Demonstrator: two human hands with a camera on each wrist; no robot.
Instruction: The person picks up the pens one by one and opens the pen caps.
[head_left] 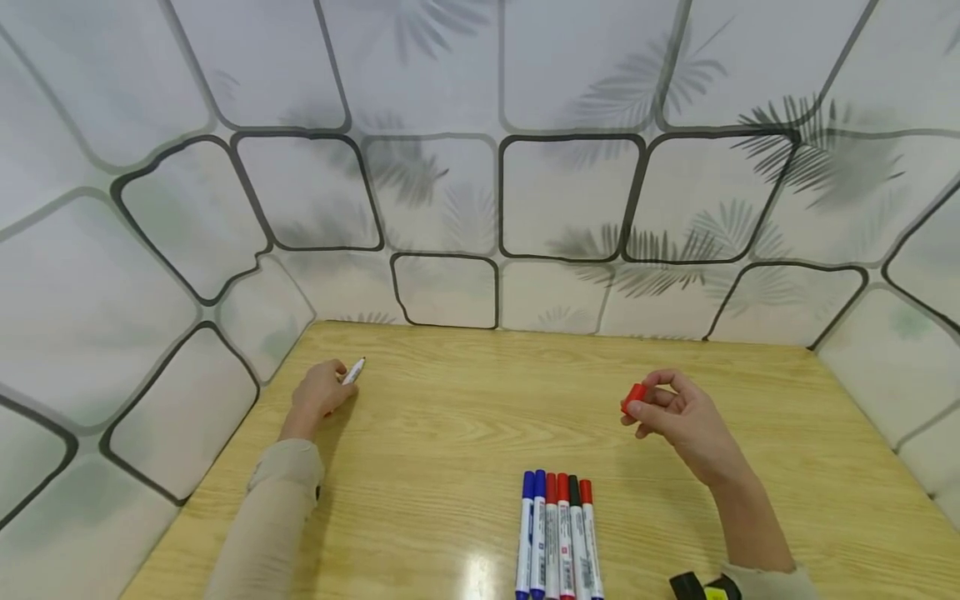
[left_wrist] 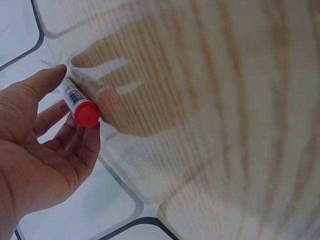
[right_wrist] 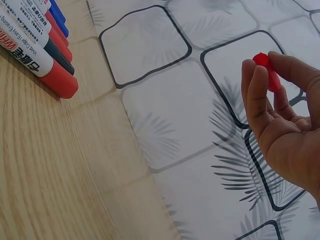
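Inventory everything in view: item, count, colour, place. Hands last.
Blue-capped markers: 2, white bodies, near row, left end
Red-capped markers: 3, white bodies, same row
Black-capped marker: 1, white body, same row
Uncapped marker: 1, white, red end, far left
Cap: 1, red, held at right
Tabletop: 1, light wood, beneath
Patterned backdrop: 1, pale, back and sides
Device: 1, black-yellow, bottom right
Sleeves: 2, beige, forearms
Left hand: 1, left side
Right hand: 1, right side

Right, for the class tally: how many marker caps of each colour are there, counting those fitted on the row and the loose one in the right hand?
Blue caps: 2
Red caps: 4 (3 on the row of markers, 1 loose cap in the right hand)
Black cap: 1
Total: 7 caps
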